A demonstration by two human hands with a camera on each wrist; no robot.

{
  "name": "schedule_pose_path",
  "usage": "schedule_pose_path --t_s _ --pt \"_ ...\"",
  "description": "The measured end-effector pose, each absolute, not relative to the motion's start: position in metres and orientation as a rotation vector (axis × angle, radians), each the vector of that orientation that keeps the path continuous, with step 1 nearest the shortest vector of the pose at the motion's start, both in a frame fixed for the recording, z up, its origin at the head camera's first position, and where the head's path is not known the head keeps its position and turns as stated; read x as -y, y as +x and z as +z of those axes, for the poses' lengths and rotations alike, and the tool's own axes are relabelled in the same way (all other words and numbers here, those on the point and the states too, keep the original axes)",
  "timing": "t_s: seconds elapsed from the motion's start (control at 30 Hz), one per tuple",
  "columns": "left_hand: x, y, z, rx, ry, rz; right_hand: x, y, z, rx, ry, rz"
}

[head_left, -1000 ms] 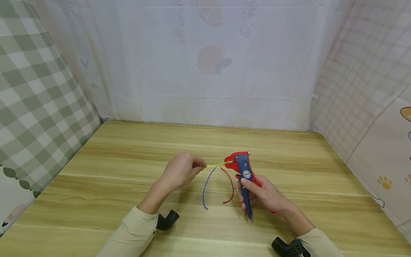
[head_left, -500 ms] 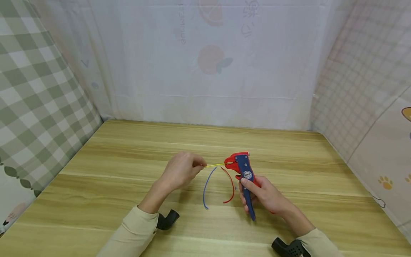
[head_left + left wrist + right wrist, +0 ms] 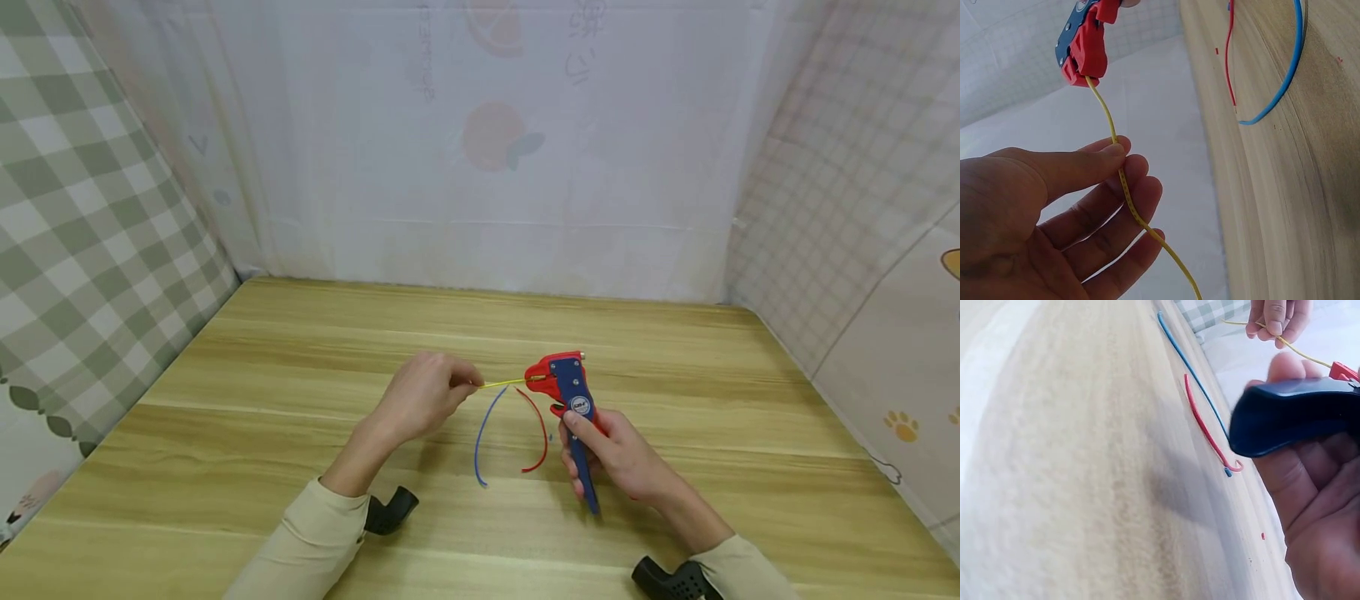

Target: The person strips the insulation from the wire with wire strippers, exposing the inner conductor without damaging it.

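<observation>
Between thumb and fingers my left hand (image 3: 426, 398) pinches a yellow wire (image 3: 1127, 190), whose far end runs into the jaws of a red and blue wire stripper (image 3: 572, 387). My right hand (image 3: 618, 454) grips the stripper by its handles, the thumb lying over the blue one (image 3: 1297, 412). Seen from the left wrist, the wire enters the red nose of the tool (image 3: 1088, 59) and its loose tail hangs past my fingers. The wire's tip inside the jaws is hidden in that view.
A curved blue wire (image 3: 477, 446) and a curved red wire (image 3: 542, 433) lie on the wooden table (image 3: 300, 358) between my hands. Small blue (image 3: 1228, 472) and red scraps (image 3: 1263, 536) lie near them. Cloth hangs behind and at both sides.
The stripper's blue handle has swung slightly to the right, toward the red one, and its red jaws have come together around the yellow wire. My left hand stays nearly still.
</observation>
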State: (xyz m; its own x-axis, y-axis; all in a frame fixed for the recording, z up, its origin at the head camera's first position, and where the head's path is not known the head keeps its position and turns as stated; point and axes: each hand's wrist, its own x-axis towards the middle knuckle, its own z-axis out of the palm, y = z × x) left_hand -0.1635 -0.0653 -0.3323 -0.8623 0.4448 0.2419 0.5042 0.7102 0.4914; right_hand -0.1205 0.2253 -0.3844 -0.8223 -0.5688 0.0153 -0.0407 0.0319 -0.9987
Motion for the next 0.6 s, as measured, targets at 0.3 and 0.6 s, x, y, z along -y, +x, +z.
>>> schedule_pose_path --t_s 0.3,0.6 --pt "0.0638 -0.1643 -0.3338 2.791 -0.825 -0.857 -0.2243 -0.1205 -0.3885 -2.139 -0.537 -1.848" --pt "0.0624 -0.1648 -0.3354 2.799 -0.813 -0.859 -0.2249 -0.1206 -0.388 -2.09 -0.574 -1.871"
